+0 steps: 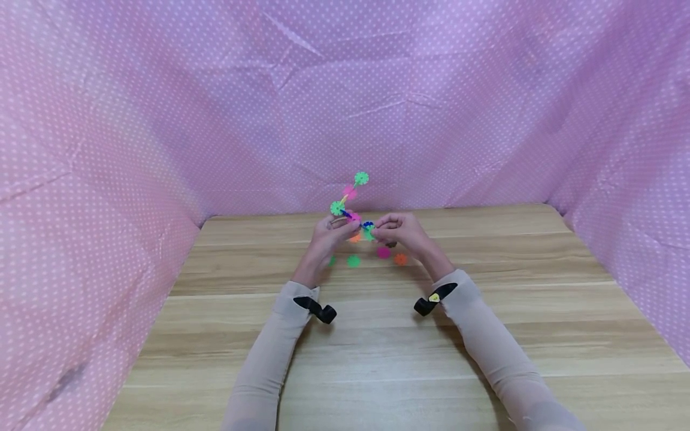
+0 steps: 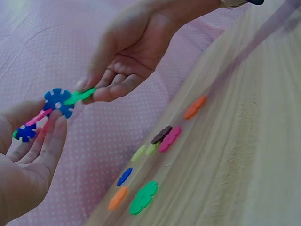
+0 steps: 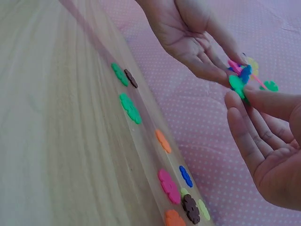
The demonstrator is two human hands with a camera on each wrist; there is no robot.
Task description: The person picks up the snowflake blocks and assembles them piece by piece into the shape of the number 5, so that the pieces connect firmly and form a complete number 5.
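Above the far part of the table, my left hand grips a chain of slotted snowflake discs. The chain rises up and away from the fingers, with a light green disc at its top and a pink disc below that. In the left wrist view, a blue disc stands at the left fingertips, beside a pink one. My right hand pinches a green disc between thumb and fingers. Its edge meets the blue disc; I cannot tell how deep the slots interlock.
Loose discs lie on the wooden table below the hands: green, pink, orange, blue and brown, among several others. A pink dotted cloth hangs behind the table and at both sides.
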